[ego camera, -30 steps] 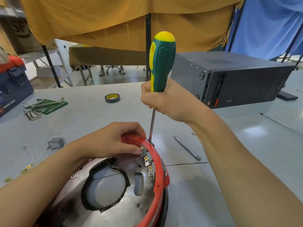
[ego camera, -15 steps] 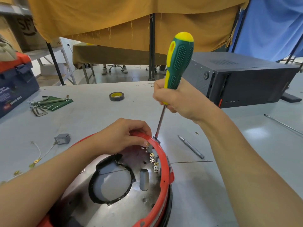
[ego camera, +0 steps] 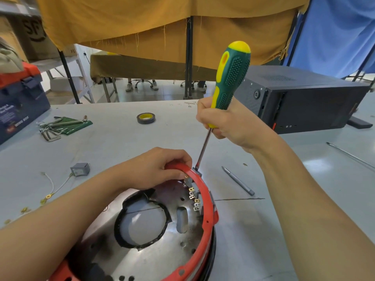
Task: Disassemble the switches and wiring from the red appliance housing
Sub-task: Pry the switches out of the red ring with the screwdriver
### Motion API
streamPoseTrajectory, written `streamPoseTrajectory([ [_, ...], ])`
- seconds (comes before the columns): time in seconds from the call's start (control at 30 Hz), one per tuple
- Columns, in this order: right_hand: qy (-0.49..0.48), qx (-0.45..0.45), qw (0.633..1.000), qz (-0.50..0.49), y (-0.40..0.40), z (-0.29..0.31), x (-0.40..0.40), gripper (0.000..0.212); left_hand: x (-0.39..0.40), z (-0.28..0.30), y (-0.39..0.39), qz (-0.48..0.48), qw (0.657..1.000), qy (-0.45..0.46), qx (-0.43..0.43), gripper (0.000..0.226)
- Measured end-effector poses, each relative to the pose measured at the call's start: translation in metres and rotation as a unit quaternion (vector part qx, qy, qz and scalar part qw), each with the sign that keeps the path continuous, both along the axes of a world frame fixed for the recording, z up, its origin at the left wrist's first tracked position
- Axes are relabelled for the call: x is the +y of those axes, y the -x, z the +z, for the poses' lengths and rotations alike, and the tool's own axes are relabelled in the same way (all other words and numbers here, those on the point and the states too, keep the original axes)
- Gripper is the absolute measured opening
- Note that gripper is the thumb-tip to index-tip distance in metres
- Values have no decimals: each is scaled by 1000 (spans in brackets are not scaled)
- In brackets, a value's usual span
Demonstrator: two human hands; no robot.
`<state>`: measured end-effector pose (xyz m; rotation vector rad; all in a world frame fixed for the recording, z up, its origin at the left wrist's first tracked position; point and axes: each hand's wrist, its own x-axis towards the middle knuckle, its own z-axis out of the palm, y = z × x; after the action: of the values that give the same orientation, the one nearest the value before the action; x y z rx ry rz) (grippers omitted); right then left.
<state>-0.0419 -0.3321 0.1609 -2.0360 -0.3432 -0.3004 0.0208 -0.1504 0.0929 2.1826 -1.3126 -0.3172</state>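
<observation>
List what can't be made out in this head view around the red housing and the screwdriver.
- Screwdriver tip: hidden behind the red housing rim, so what it engages is unclear.
- Left hand fingertips: curled over the rim, hiding what they pinch.
- Housing's near side: cut off by the bottom edge.
- Switch terminals: too small to read.

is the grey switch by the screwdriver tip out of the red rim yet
Still in. The grey switch sits in the red housing rim, screwdriver tip at its outer edge.

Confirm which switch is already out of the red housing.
The grey rocker switch lying loose on the table, left of the left hand. The others are still seated along the red housing rim.
</observation>
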Motion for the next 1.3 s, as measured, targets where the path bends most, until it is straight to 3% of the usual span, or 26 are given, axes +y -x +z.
streamPoseTrajectory([
  [0.17, 6, 5, 1000, -8, 0, 0, -1, 22, -1, -2, 1, 3, 999, -33, -9, 28],
  [0.43, 24, 10, 1000, -17, 1, -1, 0, 21, -4, -9, -2, 38, 999, -1, -35, 25],
  [1.07, 64, -17, 998, -22, 0, 2, 9, 22, -5, -12, 0, 20, 995, -8, -99, 34],
  [1.3, 69, -11, 997, -23, 1, 3, 8, 25, -5, -9, -2, 11, 996, -32, -85, 34],
])
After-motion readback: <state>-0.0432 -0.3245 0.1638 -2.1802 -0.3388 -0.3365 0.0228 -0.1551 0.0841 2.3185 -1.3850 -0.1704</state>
